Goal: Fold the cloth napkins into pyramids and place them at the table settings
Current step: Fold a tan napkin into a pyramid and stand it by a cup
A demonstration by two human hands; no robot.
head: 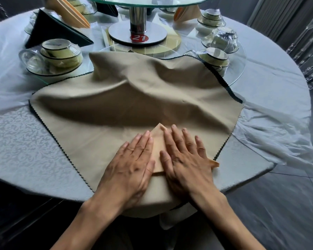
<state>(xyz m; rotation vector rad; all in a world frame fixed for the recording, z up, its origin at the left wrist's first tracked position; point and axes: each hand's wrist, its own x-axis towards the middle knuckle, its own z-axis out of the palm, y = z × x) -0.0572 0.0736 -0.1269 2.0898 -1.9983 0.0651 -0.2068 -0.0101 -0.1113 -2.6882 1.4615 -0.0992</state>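
- A tan cloth edged in a dark green zigzag trim is seen.
- A paler peach-tan napkin is seen on it.
- The surface is covered in pale grey-white damask with a scroll pattern.
- A dark green folded napkin and an orange one are seen.
- Cream bowls are rimmed in dark green.
- A red label is marked with a white "21".

Hands: we see the left hand and right hand pressing flat, fingers straight.
Napkin: orange, folded, beneath both.
Cloth: tan, rumpled, underneath.
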